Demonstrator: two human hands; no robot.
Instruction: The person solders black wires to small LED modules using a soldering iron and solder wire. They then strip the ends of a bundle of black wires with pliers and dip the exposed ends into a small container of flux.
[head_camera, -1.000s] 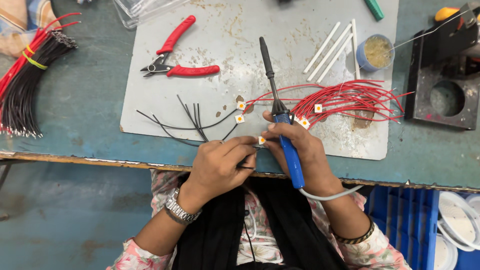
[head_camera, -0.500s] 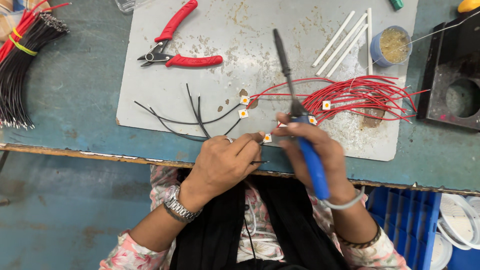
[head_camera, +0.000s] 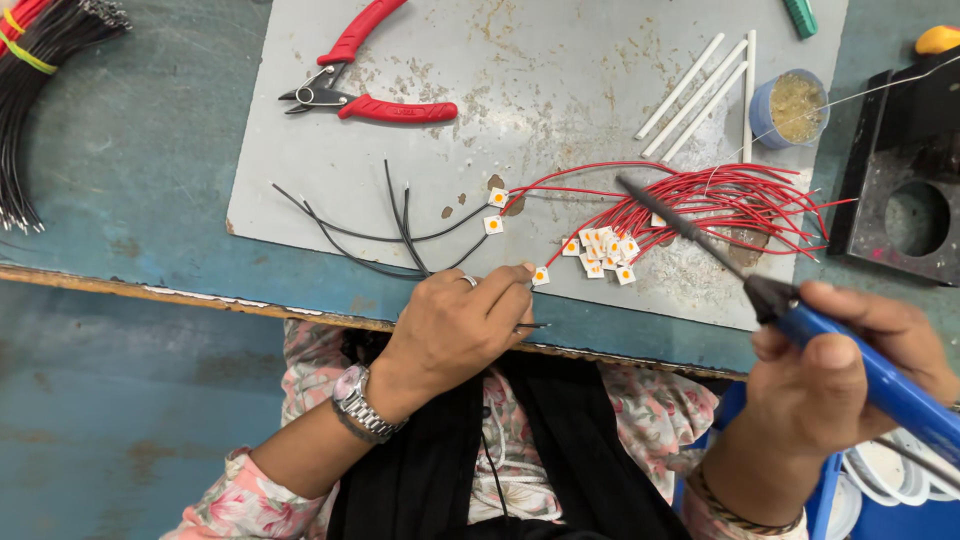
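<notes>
While right hand (head_camera: 840, 385) grips soldering iron (head_camera: 800, 315), LED chip (head_camera: 540, 275) touches left hand (head_camera: 455, 330).

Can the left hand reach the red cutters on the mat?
Probably yes. The left hand sits at the table edge, and only a few thin black wires lie between it and the red cutters; its fingers pinch a wire, though.

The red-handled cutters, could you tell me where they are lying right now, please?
In the head view, the red-handled cutters lie on the grey mat near its upper left corner, above the loose black wires and away from both hands.
</notes>
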